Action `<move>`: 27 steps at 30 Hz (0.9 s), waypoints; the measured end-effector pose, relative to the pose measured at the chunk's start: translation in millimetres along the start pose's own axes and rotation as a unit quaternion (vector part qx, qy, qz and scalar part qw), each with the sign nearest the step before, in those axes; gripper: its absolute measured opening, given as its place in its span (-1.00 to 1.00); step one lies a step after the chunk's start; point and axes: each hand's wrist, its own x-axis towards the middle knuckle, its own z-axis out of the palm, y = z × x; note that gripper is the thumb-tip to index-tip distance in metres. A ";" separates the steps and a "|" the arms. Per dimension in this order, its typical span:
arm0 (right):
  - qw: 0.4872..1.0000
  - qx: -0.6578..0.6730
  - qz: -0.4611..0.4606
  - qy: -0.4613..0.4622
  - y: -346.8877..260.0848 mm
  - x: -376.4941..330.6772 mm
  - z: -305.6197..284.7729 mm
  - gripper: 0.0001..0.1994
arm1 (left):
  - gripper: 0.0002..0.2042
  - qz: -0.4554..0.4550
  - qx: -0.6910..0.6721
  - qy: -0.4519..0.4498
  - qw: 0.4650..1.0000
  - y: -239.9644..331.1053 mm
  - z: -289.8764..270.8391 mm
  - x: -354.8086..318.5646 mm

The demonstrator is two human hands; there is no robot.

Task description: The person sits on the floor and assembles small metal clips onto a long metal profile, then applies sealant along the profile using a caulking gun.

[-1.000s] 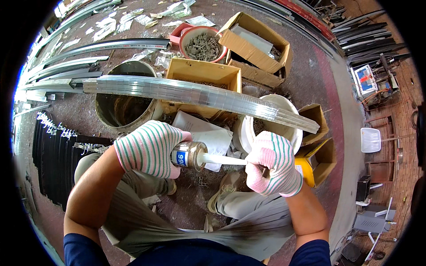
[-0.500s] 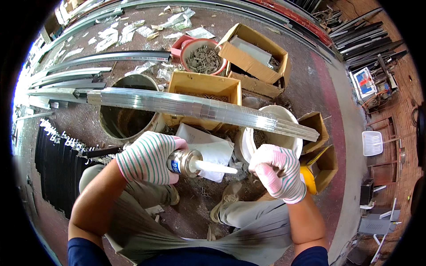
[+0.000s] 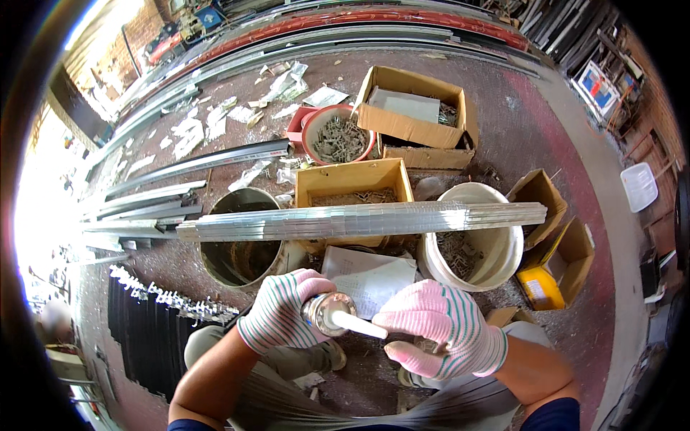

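Note:
My left hand, in a white glove with green stripes, is wrapped around a sealant cartridge. Its white tapered nozzle points right and slightly down. Close to the nozzle's tip is my right hand, gloved the same way, its thumb and curved fingers apart. A fingertip lies at or beside the tip; contact is hard to make out. Beyond both hands, a bundle of silvery metal strips lies across a dark bucket, a wooden box and a white bucket.
Small metal pieces fill a red-rimmed basin behind the wooden box. Cardboard boxes stand at the far right, and a yellow box at the near right. Black strips lie to my left; long metal profiles stretch beyond them.
My right hand has come in to the nozzle tip, its thumb and fingers now spread from a tighter curl. The view has shifted; the left hand still grips the cartridge.

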 end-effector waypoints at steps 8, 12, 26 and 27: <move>0.998 -0.009 -0.060 0.019 -2.8 -2.8 5.2 -0.58 | -0.56 0.047 -0.003 0.021 0.999 5.5 16.6 1.5; 0.999 -0.012 -0.045 0.014 -12.1 -6.0 5.2 -0.64 | -0.51 0.061 -0.024 0.015 0.998 4.4 20.3 1.9; 0.997 -0.058 -0.052 0.016 -16.1 -11.1 1.2 -0.61 | -0.47 0.077 -0.001 0.023 0.997 6.1 25.0 6.6; 0.996 -0.072 -0.050 0.019 -14.7 -12.1 3.1 -0.61 | -0.47 0.075 0.007 0.032 0.997 3.5 27.0 3.6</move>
